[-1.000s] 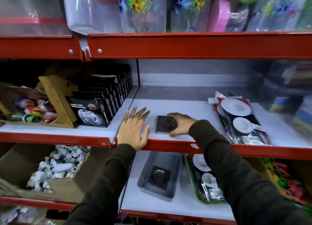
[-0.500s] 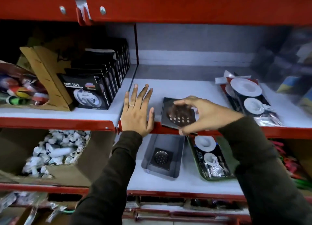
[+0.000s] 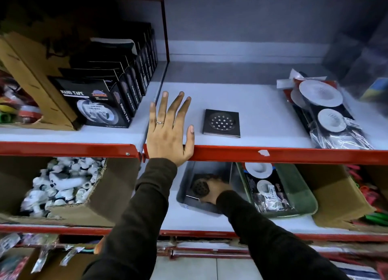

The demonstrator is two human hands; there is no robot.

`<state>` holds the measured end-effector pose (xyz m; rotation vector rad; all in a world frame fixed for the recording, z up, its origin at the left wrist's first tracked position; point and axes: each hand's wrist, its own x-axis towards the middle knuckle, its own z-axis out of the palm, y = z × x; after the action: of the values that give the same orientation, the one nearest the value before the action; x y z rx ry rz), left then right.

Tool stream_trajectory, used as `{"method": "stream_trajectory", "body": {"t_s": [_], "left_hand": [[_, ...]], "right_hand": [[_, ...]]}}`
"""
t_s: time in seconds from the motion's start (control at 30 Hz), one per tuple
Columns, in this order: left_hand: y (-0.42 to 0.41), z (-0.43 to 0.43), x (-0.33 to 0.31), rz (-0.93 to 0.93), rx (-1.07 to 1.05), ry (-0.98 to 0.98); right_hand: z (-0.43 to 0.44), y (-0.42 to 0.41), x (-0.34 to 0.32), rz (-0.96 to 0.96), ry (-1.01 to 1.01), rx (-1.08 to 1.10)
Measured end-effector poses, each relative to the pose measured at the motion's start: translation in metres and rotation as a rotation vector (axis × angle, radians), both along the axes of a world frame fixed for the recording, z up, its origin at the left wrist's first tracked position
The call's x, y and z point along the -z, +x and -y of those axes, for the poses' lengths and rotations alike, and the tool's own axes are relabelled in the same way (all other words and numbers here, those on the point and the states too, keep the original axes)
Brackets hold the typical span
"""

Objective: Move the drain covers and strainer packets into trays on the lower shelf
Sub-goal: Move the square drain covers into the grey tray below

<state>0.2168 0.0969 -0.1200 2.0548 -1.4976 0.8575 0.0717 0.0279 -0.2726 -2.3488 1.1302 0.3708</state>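
Right hand [image 3: 212, 190] grips a cover [image 3: 200, 187] low in the grey tray [image 3: 183, 192]: set it flat, then release, while left hand [image 3: 169, 130] lies open, braced on the shelf edge [image 3: 273, 153] above.

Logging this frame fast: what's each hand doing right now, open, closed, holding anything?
Left hand: open, flat on the upper shelf edge, holding nothing.
Right hand: closed on a drain cover inside the grey tray below.

bare shelf [image 3: 258, 114] lies open between drain cover [image 3: 221, 122] and strainer packets [image 3: 327, 114].
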Motion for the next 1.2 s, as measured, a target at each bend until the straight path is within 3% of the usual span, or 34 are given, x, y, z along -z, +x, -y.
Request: {"method": "stream_trajectory", "body": {"t_s": [0.13,0.23,0.33,0.4,0.53,0.63,0.7,0.8,0.87,0.97,1.2], "left_hand": [[0.0,0.0,0.0,0.004,-0.005,-0.005],[0.0,-0.001,-0.001,0.003,-0.011,-0.003],[-0.002,-0.002,-0.002,-0.004,-0.017,0.009],[-0.002,-0.002,-0.002,-0.01,-0.02,0.019],[-0.003,-0.002,-0.002,-0.006,-0.02,0.03],[-0.003,-0.002,-0.002,-0.02,-0.019,0.045],[-0.004,-0.002,-0.003,-0.023,-0.019,0.048],[-0.003,-0.003,-0.003,-0.038,-0.024,0.052],[-0.004,-0.003,-0.004,-0.043,-0.022,0.056],[-0.004,-0.004,-0.004,-0.045,-0.021,0.061],[-0.004,-0.004,-0.003,-0.05,-0.029,0.055]], "right_hand": [[0.001,0.008,0.035,-0.064,-0.057,-0.013],[-0.002,0.006,0.044,0.018,-0.131,-0.001],[-0.019,-0.006,0.014,0.263,-0.167,0.011],[-0.038,-0.014,-0.021,0.457,-0.3,-0.034],[-0.068,-0.028,-0.106,1.03,-0.551,0.029],[-0.048,-0.032,-0.164,1.181,-0.612,0.125],[-0.013,-0.034,-0.186,1.018,-0.62,0.115],[0.049,-0.037,-0.195,0.459,-0.369,0.022],[0.075,-0.032,-0.201,0.263,-0.211,-0.046],[0.089,-0.019,-0.215,0.17,-0.105,-0.095],[0.087,-0.009,-0.226,0.095,-0.274,-0.172]]}}
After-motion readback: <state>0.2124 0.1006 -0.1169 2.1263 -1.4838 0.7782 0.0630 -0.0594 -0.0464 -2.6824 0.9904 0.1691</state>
